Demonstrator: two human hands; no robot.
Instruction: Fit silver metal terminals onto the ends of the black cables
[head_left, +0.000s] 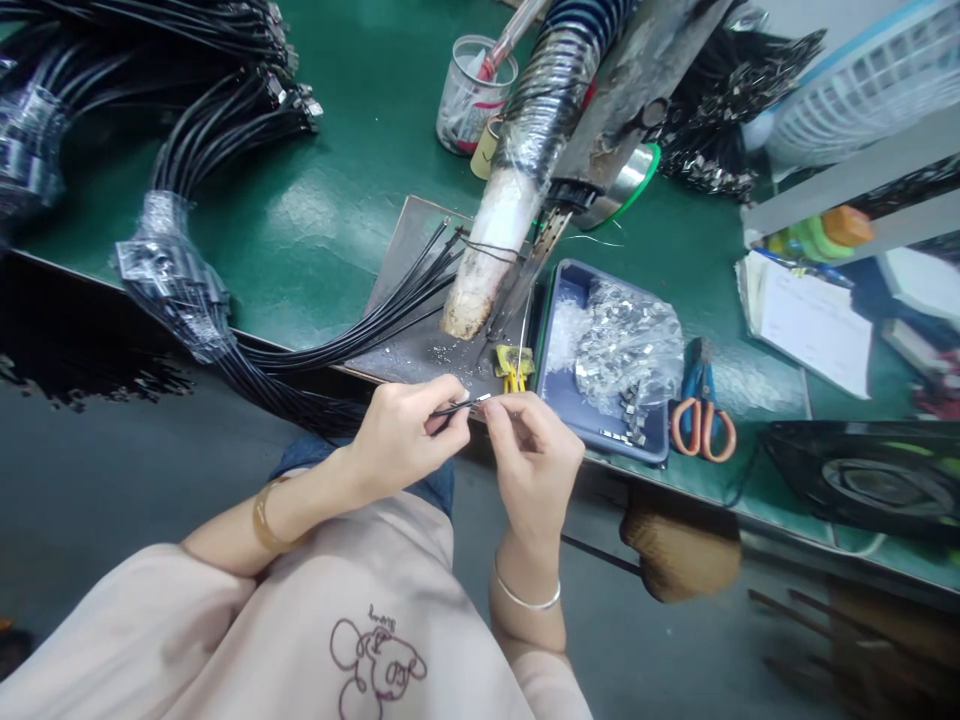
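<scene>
My left hand (412, 430) pinches a thin black cable (448, 409) near its end, above the table's front edge. A small silvery connector piece (482, 399) shows at the tip of that cable. Thumb and forefinger of my right hand (534, 450) are closed on this piece from the right. To the left, a bundle of black cables (300, 350) wrapped in clear plastic (172, 270) lies across the table edge. Several cable ends rest on a dark board (382, 365) just beyond my hands.
A soldering fixture (547, 235) and a wrapped hose (499, 220) hang over the board. On the right are a blue tray (607, 445) with bagged metal parts, orange-handled scissors (705, 425), papers (810, 320) and a black fan-like device (877, 480). A clear cup (469, 100) stands behind.
</scene>
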